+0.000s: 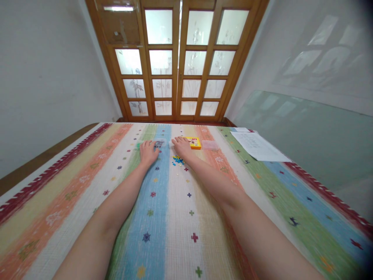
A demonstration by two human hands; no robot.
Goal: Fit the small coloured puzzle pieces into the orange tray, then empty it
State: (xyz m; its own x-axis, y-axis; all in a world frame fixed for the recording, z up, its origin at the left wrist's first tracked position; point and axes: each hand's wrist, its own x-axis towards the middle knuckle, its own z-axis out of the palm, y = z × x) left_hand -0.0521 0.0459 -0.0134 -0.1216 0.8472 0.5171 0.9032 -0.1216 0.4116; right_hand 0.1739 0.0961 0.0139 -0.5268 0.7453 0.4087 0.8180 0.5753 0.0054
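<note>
You can read no wording or numbers here. Near the tablecloth's (178, 233) far edge, the yellow box (196, 145) shows you reddish marks too small to make out. By the cloth's far right corner, your white sheet (260, 147) bears faint printed rows, equally illegible.

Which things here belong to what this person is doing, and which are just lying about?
Likely in use, grouped together:
blue and yellow pieces
clear container with dark contents
yellow box
perhaps the see-through container right of it

Likely just lying about:
white papers, farther right
tablecloth
</note>
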